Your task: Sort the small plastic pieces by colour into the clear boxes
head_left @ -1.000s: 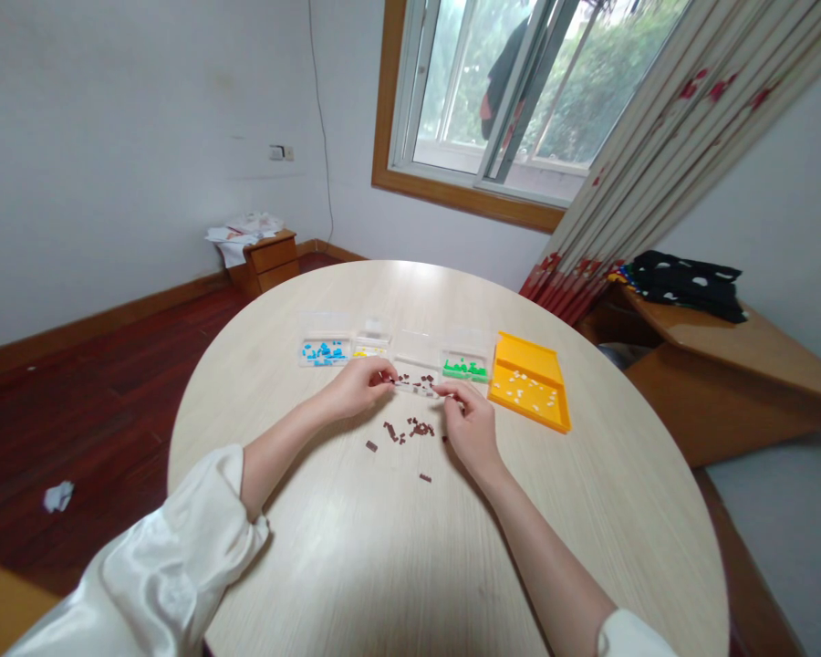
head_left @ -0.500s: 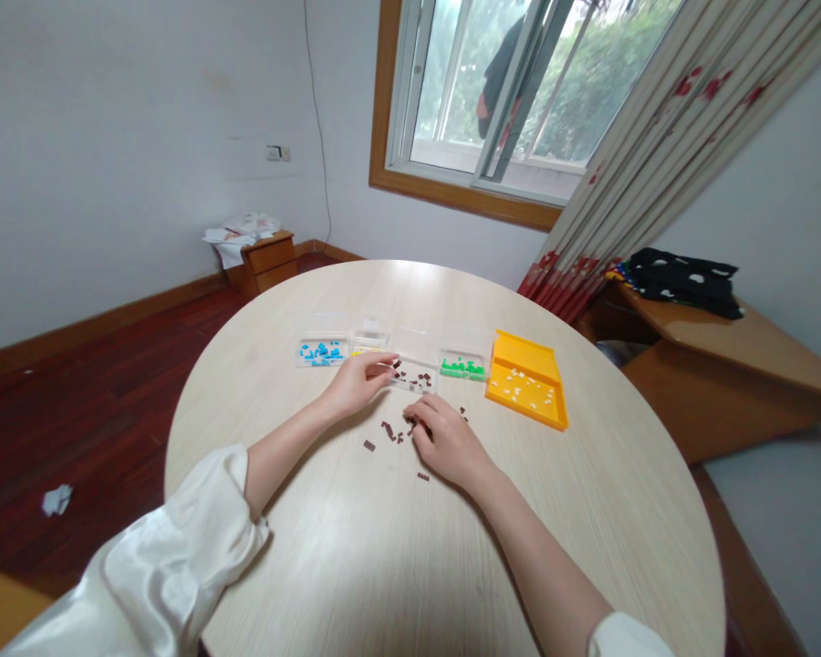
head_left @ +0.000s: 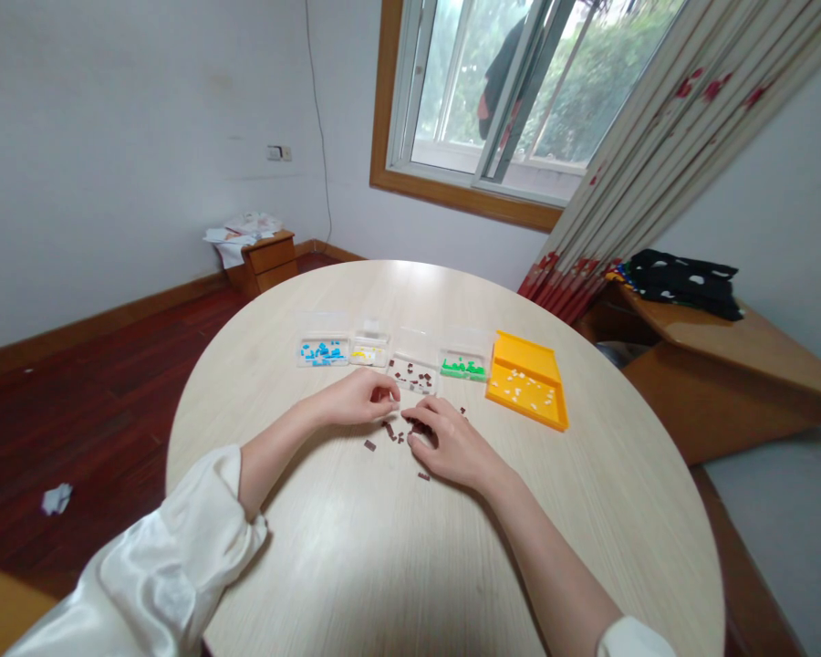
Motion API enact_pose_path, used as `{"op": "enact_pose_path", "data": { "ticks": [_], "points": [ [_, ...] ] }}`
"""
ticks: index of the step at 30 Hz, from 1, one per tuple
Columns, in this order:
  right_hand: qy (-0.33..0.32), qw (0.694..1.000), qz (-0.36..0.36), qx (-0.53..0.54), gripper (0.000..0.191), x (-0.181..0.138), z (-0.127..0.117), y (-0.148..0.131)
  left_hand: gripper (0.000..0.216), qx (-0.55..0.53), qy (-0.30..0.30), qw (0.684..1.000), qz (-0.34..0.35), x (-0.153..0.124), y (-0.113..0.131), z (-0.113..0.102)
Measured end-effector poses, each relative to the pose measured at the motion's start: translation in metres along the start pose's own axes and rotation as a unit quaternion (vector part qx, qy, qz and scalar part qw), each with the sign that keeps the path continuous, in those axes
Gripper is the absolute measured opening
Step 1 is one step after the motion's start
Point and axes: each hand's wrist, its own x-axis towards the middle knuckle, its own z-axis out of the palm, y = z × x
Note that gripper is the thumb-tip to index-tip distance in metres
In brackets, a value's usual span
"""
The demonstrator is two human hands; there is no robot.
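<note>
My left hand (head_left: 366, 397) is just in front of the clear box of brown pieces, its fingers curled in towards the thumb. Anything between those fingertips is too small to make out. Beside it, my right hand (head_left: 444, 438) arches over a loose pile of brown building bricks, thumb and fingers apart, hiding part of the pile. Loose brown bricks (head_left: 389, 431) lie between and around the hands. One flat brown brick (head_left: 369, 445) lies to the left, another (head_left: 422, 476) nearer me. More brown pieces are scattered inside the open clear box (head_left: 430, 391).
Along the far side stand a clear box of blue pieces (head_left: 323, 353), a small box of yellow pieces (head_left: 368, 352), a box of green pieces (head_left: 463, 367) and an open orange case (head_left: 564, 412) with white pieces. All sit on a round wooden table (head_left: 383, 566).
My left hand has come back from over the brown-piece box towards me, down to the loose bricks, and its fingers have curled. My right hand has shifted slightly, its thumb and fingers wider apart.
</note>
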Motion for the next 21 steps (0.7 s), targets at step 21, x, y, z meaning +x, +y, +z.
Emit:
{"op": "enact_pose_path", "data": {
  "ticks": [21],
  "points": [
    [0.018,1.0,-0.003,0.015,0.014,0.0035,0.0049,0.008,0.013,0.021,-0.102,0.995,0.004,-0.0023,-0.0004,-0.001]
  ]
}}
